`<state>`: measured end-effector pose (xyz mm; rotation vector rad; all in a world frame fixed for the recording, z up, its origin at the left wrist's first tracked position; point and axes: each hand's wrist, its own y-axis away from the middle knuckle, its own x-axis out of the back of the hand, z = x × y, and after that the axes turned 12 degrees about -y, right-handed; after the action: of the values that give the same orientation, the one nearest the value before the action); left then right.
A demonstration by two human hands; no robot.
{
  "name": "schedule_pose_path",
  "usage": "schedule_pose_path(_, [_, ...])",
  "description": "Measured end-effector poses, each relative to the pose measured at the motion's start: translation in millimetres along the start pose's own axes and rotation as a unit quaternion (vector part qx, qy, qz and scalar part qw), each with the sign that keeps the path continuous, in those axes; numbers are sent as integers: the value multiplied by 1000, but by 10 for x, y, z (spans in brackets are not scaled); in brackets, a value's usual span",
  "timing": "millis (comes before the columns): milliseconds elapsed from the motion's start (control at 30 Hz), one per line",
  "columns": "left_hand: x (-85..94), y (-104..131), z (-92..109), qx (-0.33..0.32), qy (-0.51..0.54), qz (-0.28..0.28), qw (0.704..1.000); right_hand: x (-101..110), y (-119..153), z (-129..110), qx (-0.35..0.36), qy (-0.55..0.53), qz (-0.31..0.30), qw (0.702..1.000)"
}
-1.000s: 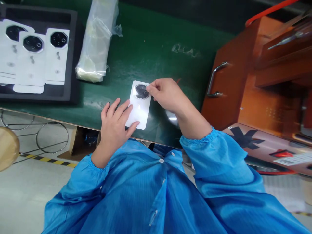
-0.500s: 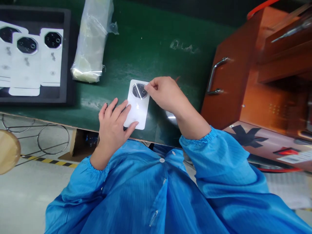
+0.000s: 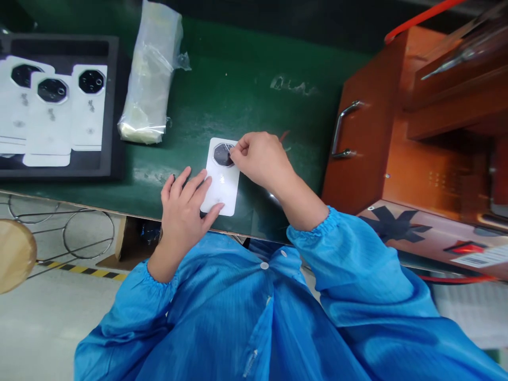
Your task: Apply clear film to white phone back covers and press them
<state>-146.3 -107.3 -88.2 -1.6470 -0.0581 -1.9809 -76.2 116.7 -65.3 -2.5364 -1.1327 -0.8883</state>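
Note:
A white phone back panel [image 3: 223,185] with a dark octagonal camera window [image 3: 223,155] lies flat on the green table near its front edge. My left hand [image 3: 182,203] rests with spread fingers along the panel's left side, fingertips and thumb touching it. Over the right part of the camera window, my right hand [image 3: 264,161] has thumb and forefinger pinched together. Whatever is between those fingertips is too small to make out. A bright thin line shows on the window beside them.
A black tray [image 3: 113,106] on the left holds several similar white panels [image 3: 50,121]. Next to it lies a plastic-wrapped bundle [image 3: 148,79]. An orange-brown metal box [image 3: 361,127] with a handle stands on the right. A round wooden stool [image 3: 16,256] is below the table's left edge.
My right hand's pinched fingers have moved slightly left, farther over the camera window. My left hand stays in place on the panel. The whole view has shifted a little.

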Motion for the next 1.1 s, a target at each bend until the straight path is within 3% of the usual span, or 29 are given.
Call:
schedule_pose_path(200, [-5, 3, -12, -2, -1, 12, 1000, -36, -40, 61, 18, 33, 18, 999])
schedule_pose_path(333, [-27, 15, -16, -17, -16, 31, 999, 77, 52, -23, -3, 85, 44, 995])
schedule_pose_path(467, [5, 9, -15, -3, -4, 29, 1000, 120, 569, -218, 117, 113, -3, 987])
schedule_pose_path(600, [126, -17, -81, 53, 78, 43, 995, -140, 1262, -286, 234, 182, -103, 949])
schedule_pose_path(700, [222, -24, -173, 106, 150, 74, 980, -364, 1541, -268, 288, 238, -95, 923])
schedule_pose_path(767, [282, -43, -222, 129, 184, 72, 972, -390, 1596, -285, 334, 254, -82, 904])
schedule_pose_path(833, [358, -111, -230, 175, 216, 68, 958, -261, 1615, -326, 380, 245, -48, 890])
schedule_pose_path(933, [528, -342, -83, 222, 247, 114, 936, 198, 1728, -356, 441, 198, 67, 873])
schedule_pose_path(1000, [652, -555, 154, 174, 248, 127, 944, 599, 1920, -315, 444, 154, 137, 872])
schedule_pose_path(1100, [750, -901, 683, 19, 241, 45, 969, 1189, 2349, -167, 369, 80, 190, 906])
